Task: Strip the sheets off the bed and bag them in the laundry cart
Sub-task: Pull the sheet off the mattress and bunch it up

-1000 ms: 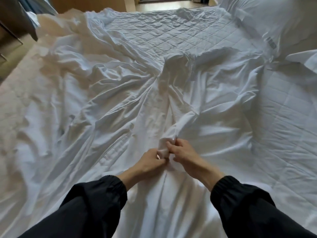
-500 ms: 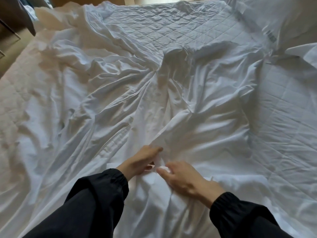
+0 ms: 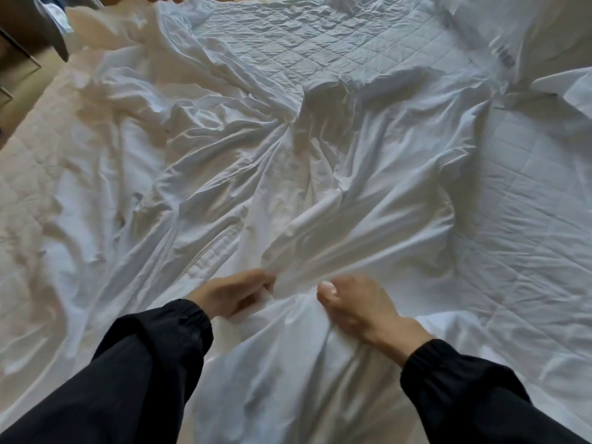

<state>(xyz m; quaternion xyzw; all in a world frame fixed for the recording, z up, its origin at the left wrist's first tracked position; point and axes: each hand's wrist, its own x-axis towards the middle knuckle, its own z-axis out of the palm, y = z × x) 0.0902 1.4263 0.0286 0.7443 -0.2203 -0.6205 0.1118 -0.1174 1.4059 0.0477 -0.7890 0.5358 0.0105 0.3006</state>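
Note:
A rumpled white sheet (image 3: 224, 161) lies loose over most of the bed, pulled into folds that run toward me. My left hand (image 3: 230, 291) grips a bunched ridge of the sheet near the front edge. My right hand (image 3: 358, 306) is just to its right, fingers curled down into the sheet's cloth, thumb raised. The quilted mattress pad (image 3: 320, 43) shows bare at the far side and on the right. No laundry cart is in view.
White pillows (image 3: 528, 30) lie at the far right corner of the bed. A dark piece of furniture (image 3: 28, 33) stands past the bed's left side, and a strip of wooden floor shows at the far edge.
Both hands have drawn back toward me with the sheet and moved apart. The left hand has taken a fresh grip on the bunched ridge; the folds have stretched toward me.

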